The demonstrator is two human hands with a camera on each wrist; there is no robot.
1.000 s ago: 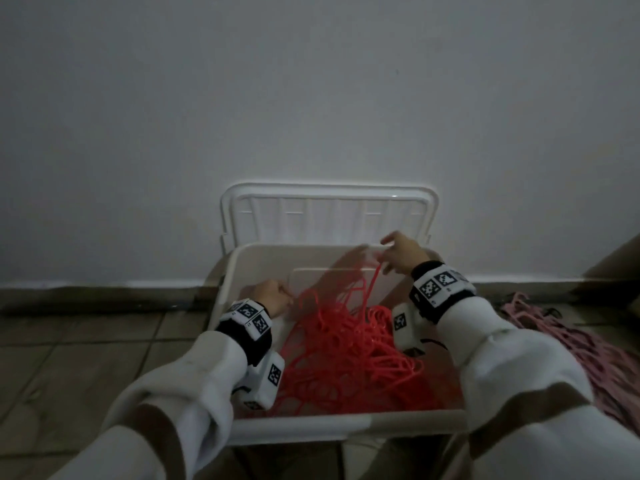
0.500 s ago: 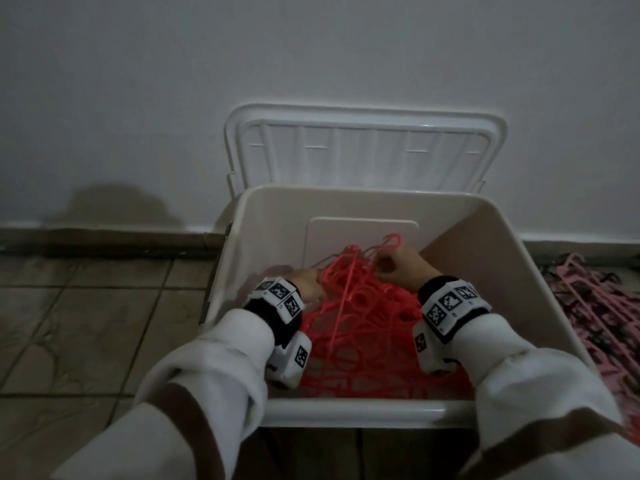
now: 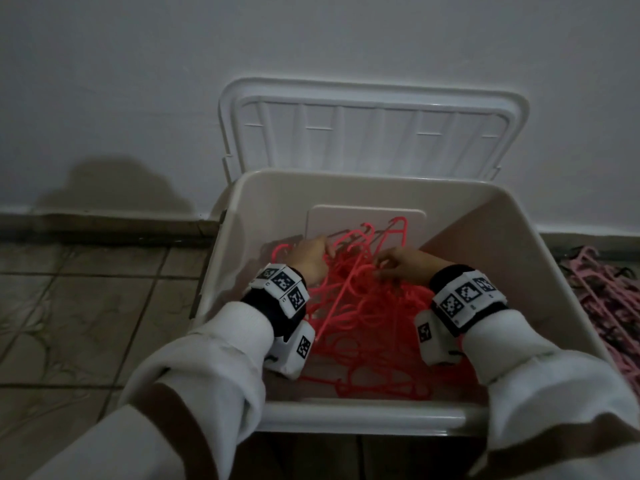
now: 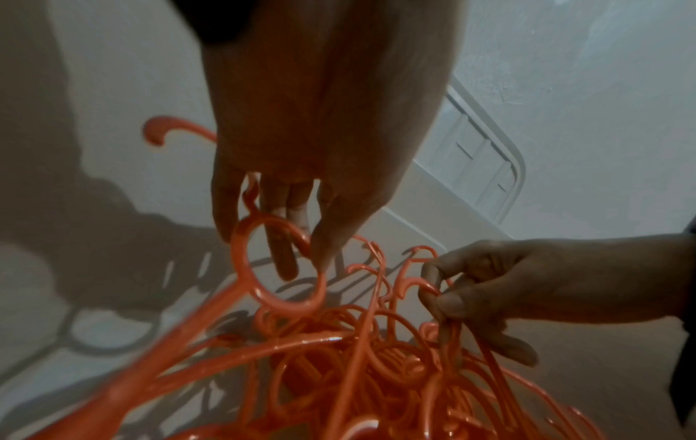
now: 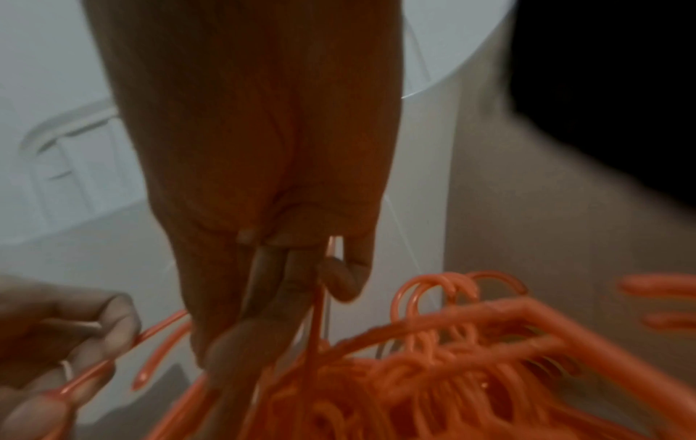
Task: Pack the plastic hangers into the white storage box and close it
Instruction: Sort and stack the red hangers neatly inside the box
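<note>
The white storage box [image 3: 363, 415] stands open on the floor, its lid [image 3: 374, 133] leaning back against the wall. A tangle of red plastic hangers [image 3: 367, 323] fills its bottom. Both hands are inside the box, over the pile. My left hand [image 3: 311, 258] is at the back left; in the right wrist view its fingers [image 5: 75, 336] curl round a red hanger bar. A ring-shaped hanger part [image 4: 278, 268] hangs at its fingertips. My right hand [image 3: 401, 268] pinches several hanger hooks [image 4: 425, 282] at the pile's top. More hangers [image 5: 433, 372] lie under it.
A heap of pink hangers [image 3: 602, 292] lies on the floor right of the box. Tiled floor [image 3: 86, 323] stretches to the left. The white wall [image 3: 311, 39] rises directly behind the lid. The person's white sleeves [image 3: 214, 375] cross the box's front rim.
The right hand came down from the box's back rim with the hangers into the pile. The left hand moved toward the back middle. The head view came closer over the box.
</note>
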